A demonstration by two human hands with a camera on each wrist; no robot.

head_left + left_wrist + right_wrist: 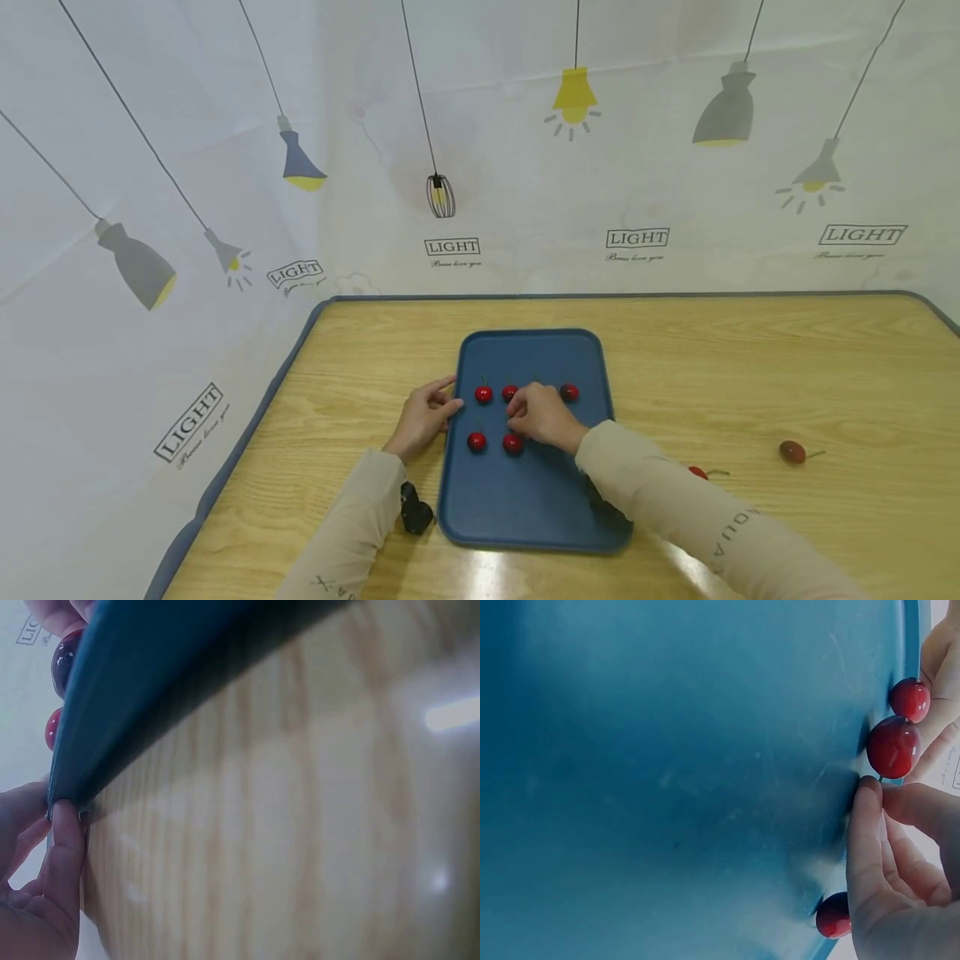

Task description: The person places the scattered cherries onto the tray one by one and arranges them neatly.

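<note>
A blue tray (517,508) holds several red cherries, among them an upper-left cherry (483,395) and a lower-left cherry (477,442). My left hand (422,421) pinches the tray's left edge; the left wrist view shows thumb and fingers (66,847) on the rim. Over the tray, my right hand (547,414) pinches the stem of a cherry (513,444) between thumb and forefinger. In the right wrist view that cherry (894,748) is just beyond the fingertips. Another stem shows behind the right hand, its fruit hidden.
To the right, a dark red cherry (792,452) lies on the wooden table (712,367). Nearer, another cherry (698,472) is partly covered by the right sleeve. A black object (415,511) is beside the left sleeve. White lamp-printed sheeting (517,167) stands behind the table.
</note>
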